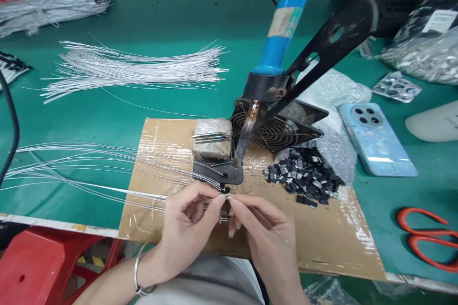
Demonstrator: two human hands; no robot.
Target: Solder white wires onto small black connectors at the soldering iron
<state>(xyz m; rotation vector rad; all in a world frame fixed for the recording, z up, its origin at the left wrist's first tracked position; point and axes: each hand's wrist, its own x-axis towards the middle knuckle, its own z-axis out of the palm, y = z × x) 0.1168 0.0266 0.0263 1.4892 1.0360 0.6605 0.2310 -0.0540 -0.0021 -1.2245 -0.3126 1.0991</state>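
My left hand (195, 228), with a metal bangle on the wrist, is closed in a pinch; thin white wires (146, 195) run into it from the left. My right hand (268, 233) pinches right beside it, the fingertips meeting. A thin wire (270, 226) trails from its fingers across the hand. What lies exactly between the fingertips is too small to tell. Just beyond them, more wires end near a small black piece (224, 189) at the edge of a dark metal plate (234, 177). The tip of a blue soldering iron (277, 33), held in a black stand (329, 47), points down at that plate.
Cardboard (322, 243) covers the work area. A pile of small black parts (307, 174) lies right of a black fan (272, 128). Farther right are a blue phone (379, 143) and red-handled scissors (427, 238). A white wire bundle (139, 69) lies behind; a red stool (39, 262) stands lower left.
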